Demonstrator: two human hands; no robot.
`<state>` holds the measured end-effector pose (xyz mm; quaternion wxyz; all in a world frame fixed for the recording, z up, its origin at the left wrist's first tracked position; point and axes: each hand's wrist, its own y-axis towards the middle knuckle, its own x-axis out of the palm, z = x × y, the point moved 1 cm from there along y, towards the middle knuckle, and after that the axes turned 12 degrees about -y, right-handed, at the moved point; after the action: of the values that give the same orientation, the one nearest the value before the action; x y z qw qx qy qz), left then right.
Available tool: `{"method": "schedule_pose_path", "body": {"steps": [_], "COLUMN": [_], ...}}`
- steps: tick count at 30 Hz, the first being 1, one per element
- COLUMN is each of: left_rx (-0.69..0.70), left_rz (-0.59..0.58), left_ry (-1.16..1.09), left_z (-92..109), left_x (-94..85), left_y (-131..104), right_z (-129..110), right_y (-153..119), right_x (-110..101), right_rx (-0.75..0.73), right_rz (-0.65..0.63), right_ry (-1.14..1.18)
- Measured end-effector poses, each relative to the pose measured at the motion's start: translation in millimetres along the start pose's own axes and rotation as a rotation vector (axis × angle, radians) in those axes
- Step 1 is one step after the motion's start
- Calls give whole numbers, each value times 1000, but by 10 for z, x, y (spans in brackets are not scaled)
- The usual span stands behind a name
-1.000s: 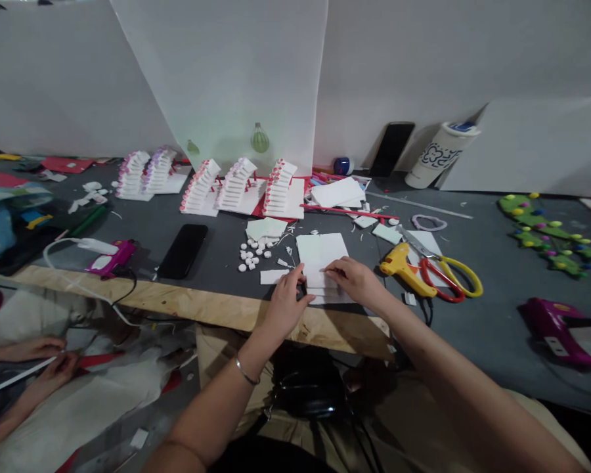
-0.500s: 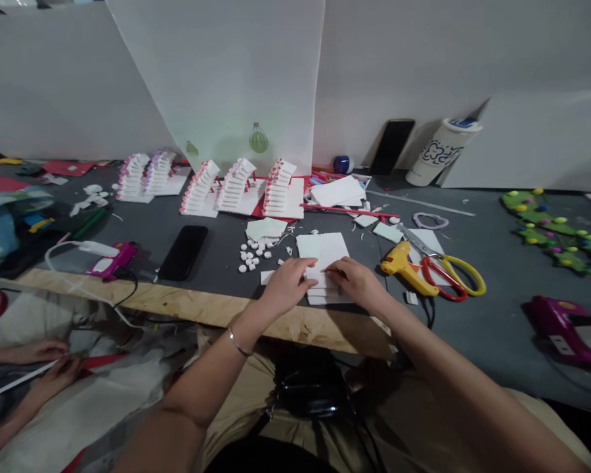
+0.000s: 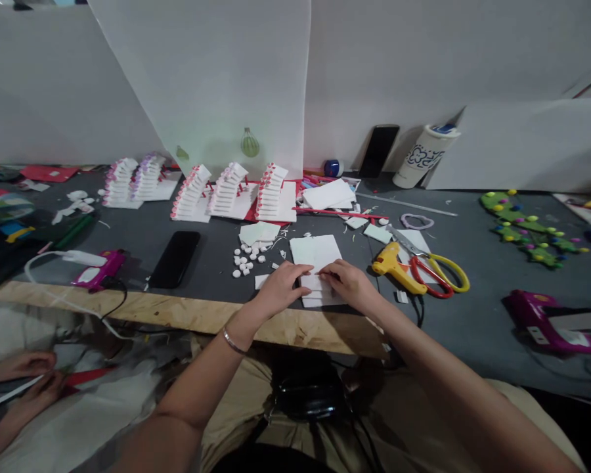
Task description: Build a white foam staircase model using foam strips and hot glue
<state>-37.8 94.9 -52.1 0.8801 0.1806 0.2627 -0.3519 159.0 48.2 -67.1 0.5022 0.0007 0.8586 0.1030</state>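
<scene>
Between my hands a white foam board piece [image 3: 320, 248] lies on the dark table, with narrow white strips [image 3: 320, 284] layered like steps on its near half. My left hand [image 3: 284, 287] is at its left edge, thumb and forefinger curved onto the board and the strips. My right hand [image 3: 347, 280] is over its right side, fingertips pinched at the upper strip. Part of the board and strips is hidden under my fingers. Small white round pieces [image 3: 246, 263] are scattered to the left, below a pale cut sheet [image 3: 259, 232].
To the right lie a yellow glue gun [image 3: 396, 268] and scissors [image 3: 438, 274] with red and yellow handles. White stepped models [image 3: 270, 194] stand along the back. A phone [image 3: 175, 259] and a purple power strip [image 3: 101, 268] lie left. Another person's hands [image 3: 34, 378] work at lower left.
The camera view has shifted slightly, so the table items appear further left. Both hands stay at the board, with only slight movement of the fingers.
</scene>
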Motion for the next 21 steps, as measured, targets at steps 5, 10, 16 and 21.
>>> {"method": "schedule_pose_path", "body": {"steps": [5, 10, 16, 21], "left_rx": [-21, -48, -93, -129], "left_rz": [13, 24, 29, 82], "left_ry": [-30, -76, -116, -184], "left_z": [-26, -41, -23, -26], "left_x": [-4, -2, -6, -4], "left_y": [4, -11, -27, -31], "right_z": [-60, 192, 843, 952], "right_y": [29, -118, -574, -571], "right_x": [-72, -603, -834, -653], "right_rx": [-17, 19, 129, 119], "right_rz": [36, 151, 49, 40], "right_ry": [16, -192, -731, -827]}}
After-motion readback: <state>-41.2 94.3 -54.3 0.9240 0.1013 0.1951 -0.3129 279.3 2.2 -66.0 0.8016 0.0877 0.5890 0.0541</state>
